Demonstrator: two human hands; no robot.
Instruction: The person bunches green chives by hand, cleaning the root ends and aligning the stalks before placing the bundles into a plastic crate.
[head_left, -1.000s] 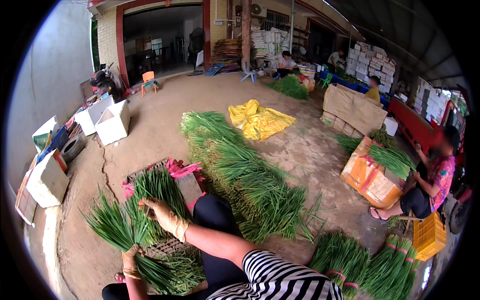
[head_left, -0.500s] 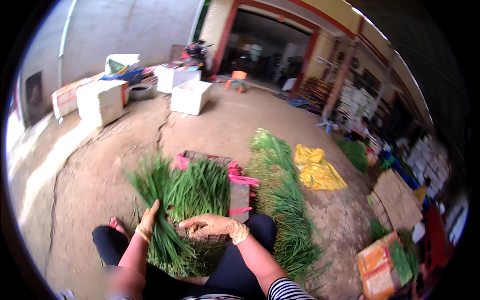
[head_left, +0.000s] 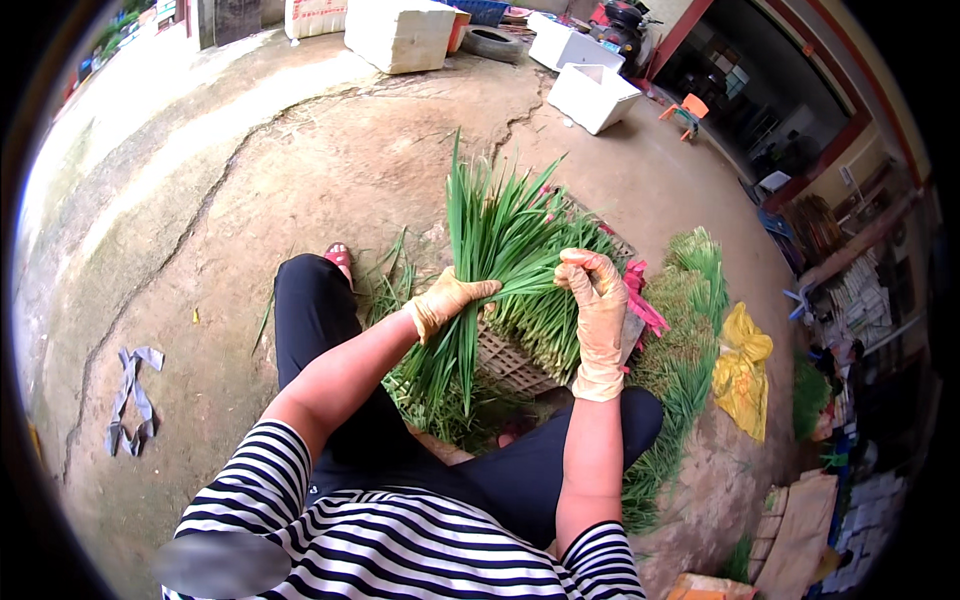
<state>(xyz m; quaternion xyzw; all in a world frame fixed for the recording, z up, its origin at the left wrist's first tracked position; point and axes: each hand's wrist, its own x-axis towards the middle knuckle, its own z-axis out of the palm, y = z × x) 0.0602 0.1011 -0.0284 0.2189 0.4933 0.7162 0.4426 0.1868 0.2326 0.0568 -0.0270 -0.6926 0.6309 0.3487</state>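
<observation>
My left hand (head_left: 451, 302), in a tan glove, is closed around a bunch of garlic chives (head_left: 478, 235), its long flat green leaves fanned upward. To the right, my right hand (head_left: 597, 305), gloved alike, is raised with fingertips pinched at the ends of a few leaves bending out of that bunch. Under and behind the hands, a woven basket (head_left: 507, 360) holds more chives (head_left: 550, 330) laid in a stack. Pink strips (head_left: 640, 300) hang at the basket's right side, beside my right wrist. Loose chives (head_left: 425, 390) lie between my legs.
A long row of chives (head_left: 690, 310) lies on the ground at my right, beside a yellow sack (head_left: 742, 370). White foam boxes (head_left: 592, 97), a tire (head_left: 493, 43) and a small orange chair (head_left: 688, 112) stand farther off. A grey cloth strip (head_left: 132, 400) lies at left.
My view has swung left and down. My right hand has risen from beside the basket and its fingers have closed on leaf tips. My left hand still grips the bunch, now nearer the basket.
</observation>
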